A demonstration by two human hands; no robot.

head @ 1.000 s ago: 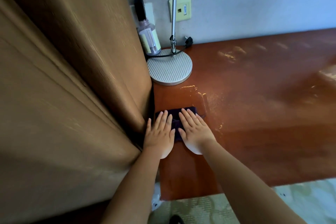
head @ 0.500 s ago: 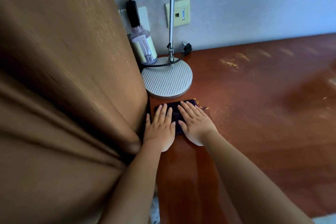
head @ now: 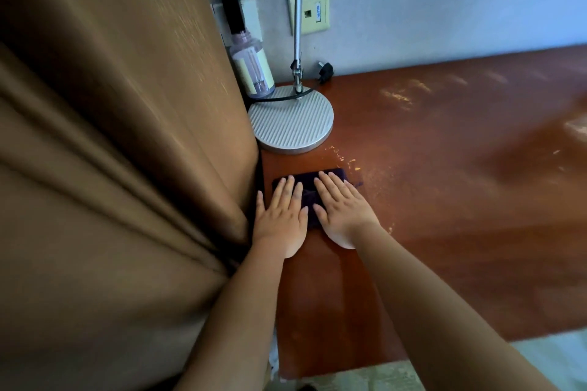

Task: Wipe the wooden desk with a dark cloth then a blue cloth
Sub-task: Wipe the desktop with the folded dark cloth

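Observation:
A folded dark cloth [head: 309, 197] lies flat on the reddish wooden desk [head: 444, 184], near its left end. My left hand [head: 281, 219] presses on the cloth's left half with straight fingers. Beside it, my right hand [head: 343, 209] presses on the right half, fingers straight and spread. Most of the cloth is hidden under both palms. Pale dusty streaks show on the desk to the right of the cloth. No blue cloth is in view.
A brown curtain [head: 111, 168] hangs against the desk's left edge, touching my left hand. Just beyond the cloth stands a round ribbed lamp base [head: 290, 122] with a metal pole. A clear bottle [head: 252, 68] and wall sockets sit behind it.
Both hands pushed the dark cloth away from me toward the lamp base, then drew it back slightly; it now lies a little nearer than half a second ago.

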